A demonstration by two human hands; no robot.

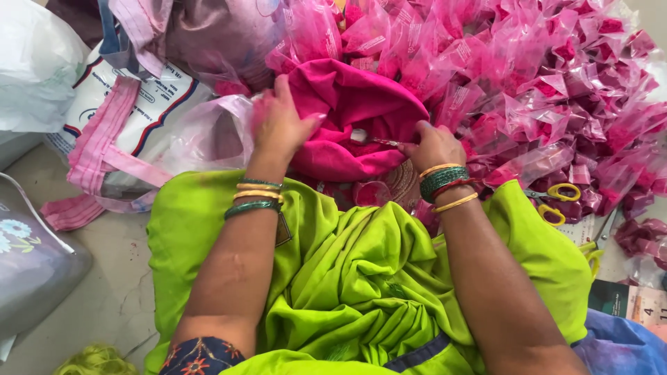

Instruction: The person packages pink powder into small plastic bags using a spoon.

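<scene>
- A bright pink cloth (347, 118) is held in the lap, over lime-green fabric (361, 278), by a seated person seen from above.
- The cloth's left edge is gripped by the left hand (278, 125), fingers closed on a fold.
- A thin needle-like tool (379, 141) is pinched in the right hand (434, 146), its tip at a small pale spot on the cloth (too small to identify).
- Hand-stitching appears to be in progress, judging by the grip; a steady pull with the fold kept taut seems called for.
- A heap of pink packets in clear wrappers (542, 83) is piled beyond; yellow-handled scissors (556, 201) lie at the right.
</scene>
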